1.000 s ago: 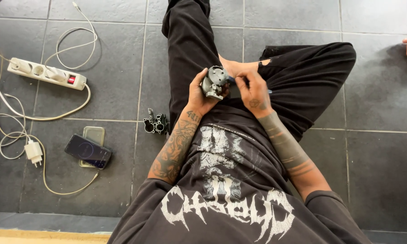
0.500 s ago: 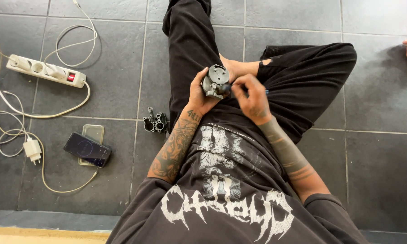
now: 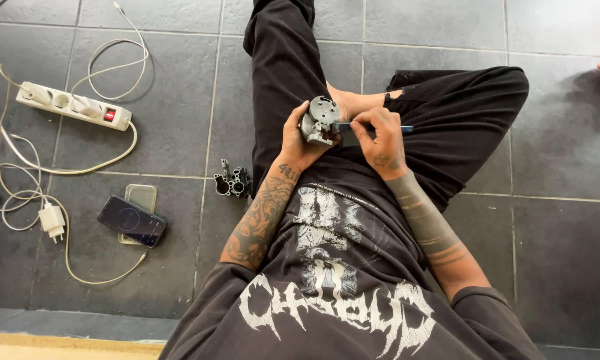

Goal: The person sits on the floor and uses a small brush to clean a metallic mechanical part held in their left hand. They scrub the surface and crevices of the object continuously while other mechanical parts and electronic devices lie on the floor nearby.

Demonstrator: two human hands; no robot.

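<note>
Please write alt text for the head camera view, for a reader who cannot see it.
A person seated on a grey tiled floor holds a small grey metal part in the left hand and works a blue-handled tool against it with the right hand. On the floor beside them lie another metal part, two phones, a white power strip and cables.

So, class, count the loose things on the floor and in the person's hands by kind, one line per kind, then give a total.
Grey metal parts: 2, one in the left hand at, one on the floor
Blue-handled tool: 1, in the right hand at
Phones: 2
Power strip: 1
Charger plug: 1
Total: 7
</note>
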